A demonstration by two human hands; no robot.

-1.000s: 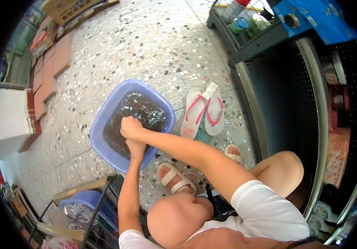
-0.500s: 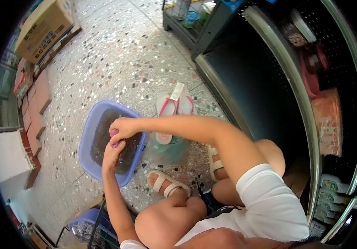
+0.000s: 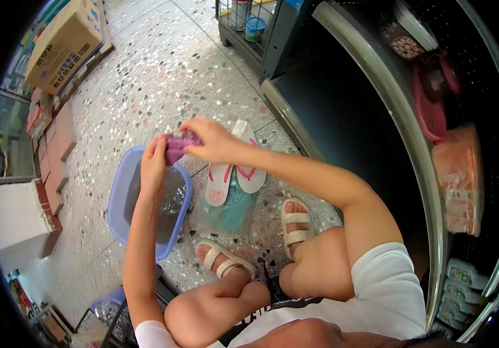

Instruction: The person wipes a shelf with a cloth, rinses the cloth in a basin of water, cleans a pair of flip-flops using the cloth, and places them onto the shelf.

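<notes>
A crumpled purple cloth (image 3: pixel 179 147) is stretched between my two hands above the far rim of a blue plastic basin (image 3: pixel 114 203). My left hand (image 3: pixel 155 155) grips the cloth's left end, fingers closed. On the other end, my right hand (image 3: pixel 212 140) pinches it with thumb and fingers. Dark, murky water (image 3: pixel 171 194) shows in the basin below. Beside the basin, a pair of white flip-flops (image 3: pixel 220 182) with pink straps lies on a clear plastic bag (image 3: pixel 226 217) with a teal print.
My sandalled feet (image 3: pixel 226 260) are close to the basin and bag. Dark metal shelving (image 3: pixel 371 64) with packaged goods rises on the right. A cardboard box (image 3: pixel 67 43) and reddish tiles (image 3: pixel 61 133) line the left side of the speckled floor (image 3: pixel 145 69).
Both hands have risen from inside the basin to above its far rim. The cloth, bunched up before, is now spread wider between them as the hands have moved apart.
</notes>
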